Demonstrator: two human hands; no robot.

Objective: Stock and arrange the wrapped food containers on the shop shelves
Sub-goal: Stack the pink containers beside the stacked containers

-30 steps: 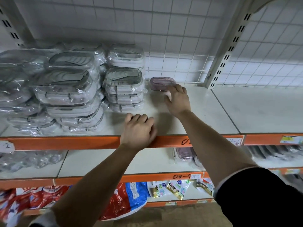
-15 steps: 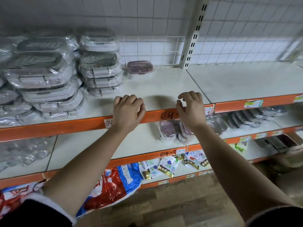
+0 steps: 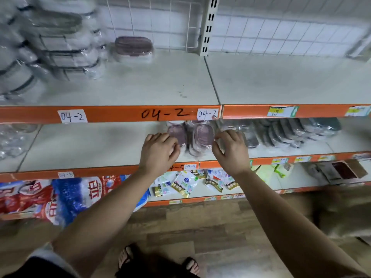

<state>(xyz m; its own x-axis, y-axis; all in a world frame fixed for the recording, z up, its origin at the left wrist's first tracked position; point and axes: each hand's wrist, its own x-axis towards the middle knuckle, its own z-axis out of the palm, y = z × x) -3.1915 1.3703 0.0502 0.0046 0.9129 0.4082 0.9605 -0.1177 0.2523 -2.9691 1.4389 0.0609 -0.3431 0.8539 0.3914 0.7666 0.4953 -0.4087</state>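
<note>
left hand (image 3: 158, 152) and right hand (image 3: 231, 150), fingers loosely curled, flank the pink wrapped containers (image 3: 202, 135); grip cannot be told.

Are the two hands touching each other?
Apart. The head view shows the left hand and right hand with wrapped pink containers visible in the gap between them.

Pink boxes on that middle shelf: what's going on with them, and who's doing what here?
A person is stocking shop shelves with bare hands. The left hand and right hand are on either side of a bunch of wrapped pink-lidded boxes standing on edge on the middle shelf. It is unclear whether the hands grip them yet. One pink-lidded box lies flat on the top shelf, beside stacks of grey-lidded boxes.
</note>
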